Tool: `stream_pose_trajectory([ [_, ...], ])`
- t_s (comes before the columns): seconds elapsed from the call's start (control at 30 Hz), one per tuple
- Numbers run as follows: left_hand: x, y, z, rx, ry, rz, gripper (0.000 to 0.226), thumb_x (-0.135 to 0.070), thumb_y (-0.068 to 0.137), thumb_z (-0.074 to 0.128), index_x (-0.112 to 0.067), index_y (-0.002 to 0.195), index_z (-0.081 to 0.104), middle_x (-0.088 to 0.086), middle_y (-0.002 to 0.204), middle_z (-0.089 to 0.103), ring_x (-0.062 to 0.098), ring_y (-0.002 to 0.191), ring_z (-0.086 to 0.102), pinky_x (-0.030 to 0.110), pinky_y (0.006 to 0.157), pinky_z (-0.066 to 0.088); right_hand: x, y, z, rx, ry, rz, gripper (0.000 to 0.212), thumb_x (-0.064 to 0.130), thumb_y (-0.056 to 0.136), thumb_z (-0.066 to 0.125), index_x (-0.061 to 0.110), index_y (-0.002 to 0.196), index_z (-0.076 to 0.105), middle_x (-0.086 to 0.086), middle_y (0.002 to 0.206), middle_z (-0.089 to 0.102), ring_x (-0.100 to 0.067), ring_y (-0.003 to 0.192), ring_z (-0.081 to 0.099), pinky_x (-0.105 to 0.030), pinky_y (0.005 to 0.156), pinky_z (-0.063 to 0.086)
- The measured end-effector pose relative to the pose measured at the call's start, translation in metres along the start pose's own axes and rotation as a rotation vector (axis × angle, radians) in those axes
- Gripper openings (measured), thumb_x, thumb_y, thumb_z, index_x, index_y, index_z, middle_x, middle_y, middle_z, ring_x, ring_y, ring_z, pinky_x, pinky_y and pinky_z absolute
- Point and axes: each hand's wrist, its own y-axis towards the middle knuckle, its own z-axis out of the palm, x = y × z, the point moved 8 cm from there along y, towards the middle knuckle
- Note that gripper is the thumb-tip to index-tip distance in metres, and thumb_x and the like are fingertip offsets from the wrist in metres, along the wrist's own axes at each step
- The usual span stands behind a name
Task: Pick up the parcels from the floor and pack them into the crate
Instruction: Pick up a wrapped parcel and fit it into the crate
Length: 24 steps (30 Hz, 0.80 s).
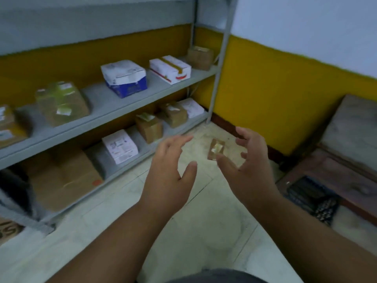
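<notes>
A small brown taped parcel [216, 149] lies on the pale tiled floor [204, 231] near the room's corner. Both my arms reach out over the floor toward it. My left hand [169, 176] is open with fingers spread, to the left of the parcel and apart from it. My right hand [248, 168] is open with curled fingers; its thumb overlaps the parcel's lower edge in the view, and I cannot tell whether it touches. No crate is in view.
A grey metal shelf unit [114, 111] along the left wall holds several cardboard and white parcels on two levels. A wooden bench [336, 168] stands at the right against the yellow wall, with dark items under it. A cardboard piece [8, 231] lies at the lower left.
</notes>
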Motion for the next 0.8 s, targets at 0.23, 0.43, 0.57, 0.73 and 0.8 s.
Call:
stream_pose_trajectory([
  [0.23,-0.013,0.062,0.112,0.152,-0.040,-0.006,0.058,-0.040,0.089,0.061,-0.056,0.139,0.035,-0.033,0.124,0.034,-0.018,0.116,0.042,0.000,0.076,0.041,-0.084,0.058,-0.043,-0.004,-0.022,0.103,0.072,0.041,0.082,0.077,0.045,0.136,0.030,0.026,0.126,0.035,0.007,0.116,0.043,-0.005,0.076,0.037],
  [0.43,0.031,0.135,0.151,0.230,-0.043,-0.039,0.059,-0.037,0.091,0.063,-0.065,0.133,0.031,-0.035,0.117,0.040,-0.025,0.111,0.040,0.009,0.074,0.039,-0.129,0.125,-0.011,-0.014,0.012,0.216,0.070,0.039,0.082,0.076,0.034,0.141,0.038,0.016,0.130,0.044,0.002,0.117,0.045,-0.009,0.084,0.037],
  [0.57,0.080,0.201,0.181,0.281,-0.105,-0.073,0.055,-0.027,0.093,0.062,-0.044,0.140,0.040,-0.020,0.128,0.046,-0.010,0.112,0.049,0.012,0.080,0.041,-0.154,0.181,0.018,-0.023,-0.014,0.288,0.071,0.040,0.080,0.078,0.037,0.140,0.039,0.017,0.129,0.046,0.008,0.108,0.047,-0.007,0.076,0.038],
  [0.73,0.117,0.313,0.218,0.363,-0.193,-0.073,0.055,-0.029,0.092,0.060,-0.037,0.143,0.041,-0.014,0.134,0.048,-0.004,0.113,0.051,0.024,0.085,0.049,-0.179,0.268,0.038,-0.050,-0.080,0.404,0.071,0.036,0.081,0.080,0.035,0.140,0.041,0.013,0.140,0.046,-0.003,0.121,0.049,-0.012,0.080,0.040],
  [0.8,0.124,0.354,0.228,0.391,-0.209,-0.055,0.056,-0.031,0.091,0.059,-0.042,0.142,0.039,-0.016,0.135,0.048,-0.005,0.113,0.051,0.021,0.083,0.047,-0.184,0.299,0.042,-0.080,-0.085,0.410,0.070,0.037,0.081,0.079,0.035,0.140,0.042,0.014,0.140,0.046,-0.003,0.122,0.049,-0.015,0.083,0.041],
])
